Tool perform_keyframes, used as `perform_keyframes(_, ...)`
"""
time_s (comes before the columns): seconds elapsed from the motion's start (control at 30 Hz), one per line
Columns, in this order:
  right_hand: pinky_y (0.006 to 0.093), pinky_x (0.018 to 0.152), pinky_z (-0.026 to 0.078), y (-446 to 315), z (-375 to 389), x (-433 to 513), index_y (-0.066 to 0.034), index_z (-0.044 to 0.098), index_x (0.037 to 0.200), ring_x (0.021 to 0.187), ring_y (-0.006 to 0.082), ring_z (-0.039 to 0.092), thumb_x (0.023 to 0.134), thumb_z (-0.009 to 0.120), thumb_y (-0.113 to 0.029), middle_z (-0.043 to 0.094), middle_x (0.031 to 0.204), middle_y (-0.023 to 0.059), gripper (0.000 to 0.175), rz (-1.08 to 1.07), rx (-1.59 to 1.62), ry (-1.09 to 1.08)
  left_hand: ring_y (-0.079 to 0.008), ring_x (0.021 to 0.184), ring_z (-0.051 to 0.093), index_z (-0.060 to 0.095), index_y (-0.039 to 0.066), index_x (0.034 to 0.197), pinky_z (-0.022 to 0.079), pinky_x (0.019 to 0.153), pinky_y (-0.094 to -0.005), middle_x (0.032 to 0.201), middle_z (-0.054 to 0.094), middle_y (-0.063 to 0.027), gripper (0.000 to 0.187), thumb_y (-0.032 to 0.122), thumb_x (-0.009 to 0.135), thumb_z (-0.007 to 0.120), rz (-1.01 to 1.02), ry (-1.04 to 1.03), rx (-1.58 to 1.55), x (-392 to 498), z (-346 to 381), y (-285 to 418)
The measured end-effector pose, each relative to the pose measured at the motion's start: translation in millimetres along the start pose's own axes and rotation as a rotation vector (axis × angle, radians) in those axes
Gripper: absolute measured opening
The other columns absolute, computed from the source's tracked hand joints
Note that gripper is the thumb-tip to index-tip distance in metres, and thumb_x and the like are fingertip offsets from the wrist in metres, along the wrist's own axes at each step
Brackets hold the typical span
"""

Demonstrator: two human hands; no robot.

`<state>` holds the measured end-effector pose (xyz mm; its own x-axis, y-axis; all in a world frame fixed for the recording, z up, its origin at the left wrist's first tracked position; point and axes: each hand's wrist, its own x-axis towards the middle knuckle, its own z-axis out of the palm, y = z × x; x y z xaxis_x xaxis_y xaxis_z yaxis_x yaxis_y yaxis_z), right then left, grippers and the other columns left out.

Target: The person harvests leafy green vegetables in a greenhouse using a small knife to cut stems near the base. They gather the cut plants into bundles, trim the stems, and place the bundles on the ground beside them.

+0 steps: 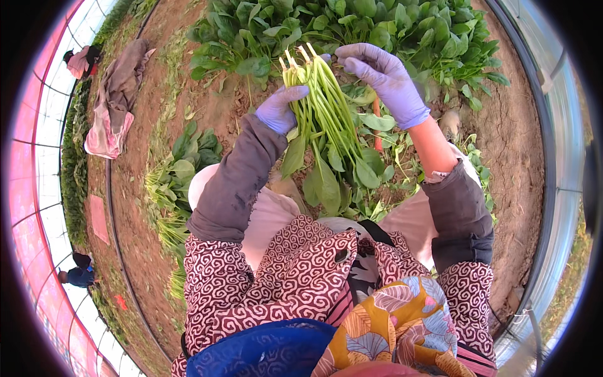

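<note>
My left hand [281,107], in a purple glove, holds a bunch of spinach [325,113]. The pale cut root ends point away from me, and the broad leaves hang toward my lap. Some of the left fingers are hidden behind the stems. To the right of the root ends is my right hand [384,77], gloved the same way. Its fingers are bent, the thumb is apart from them, and nothing shows in its grasp. Below it, an orange-red handle-like object [377,123] lies among loose leaves [378,122], partly covered.
Standing spinach [358,28] grows just ahead. Cut bunches [172,188] lie in a row at my left. Farther left are a crumpled cloth [118,94], a black hose [113,207] and two people [82,61] [80,273]. A plastic greenhouse wall [567,155] runs along the right.
</note>
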<state>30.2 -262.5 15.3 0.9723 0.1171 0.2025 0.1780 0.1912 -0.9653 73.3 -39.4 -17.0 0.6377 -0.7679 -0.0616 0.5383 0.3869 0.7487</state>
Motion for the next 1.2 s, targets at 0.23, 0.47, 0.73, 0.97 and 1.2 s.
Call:
perform_keyframes(0.23,0.0199,0.068,0.048,6,19,0,-0.0029,0.067,0.107,0.074,0.0033,0.055,0.085,0.069,-0.005,0.065,0.085,-0.0025,0.022,-0.035,-0.135,0.054,-0.0254,0.116,0.056,0.039,0.002,0.139,0.043,0.104,-0.0408,0.128,0.055,-0.0127,0.066,0.017,0.082,0.066,-0.062,0.022,-0.010,-5,0,1)
perform_keyframes(0.47,0.0209,0.075,0.049,4,4,0,-0.0011,0.065,0.111,0.081,0.0057,0.058,0.087,0.065,-0.004,0.066,0.091,0.0009,0.024,-0.001,-0.125,0.031,-0.0302,0.122,0.053,0.022,0.006,0.150,0.042,0.105,-0.0429,0.135,0.049,-0.0206,0.087,0.024,0.077,0.067,-0.015,-0.071,0.029,-3,3,8)
perform_keyframes(0.73,0.0210,0.070,0.047,-7,5,-13,-0.0055,0.065,0.113,0.075,0.0063,0.056,0.082,0.073,-0.013,0.066,0.088,0.0010,0.033,0.149,-0.344,-0.162,-0.0350,0.115,0.057,0.018,0.004,0.150,0.047,0.101,-0.0448,0.139,0.041,-0.0274,0.105,0.040,0.067,0.071,0.059,0.001,0.076,-4,10,14)
perform_keyframes(0.97,0.0235,0.062,0.048,-6,4,-12,-0.0059,0.066,0.107,0.066,0.0061,0.053,0.080,0.071,-0.010,0.064,0.079,0.0005,0.028,0.193,-0.432,-0.163,-0.0307,0.116,0.057,0.019,0.003,0.149,0.047,0.102,-0.0431,0.138,0.044,-0.0240,0.101,0.031,0.069,0.074,0.036,-0.001,0.037,-7,7,16)
perform_keyframes(1.2,0.0220,0.065,0.049,-1,6,-8,-0.0044,0.068,0.106,0.068,0.0050,0.054,0.085,0.071,-0.016,0.065,0.078,-0.0001,0.024,0.048,-0.366,0.023,-0.0255,0.116,0.057,0.024,0.003,0.148,0.045,0.102,-0.0391,0.133,0.051,-0.0142,0.088,0.024,0.075,0.070,0.021,0.087,0.119,-4,7,10)
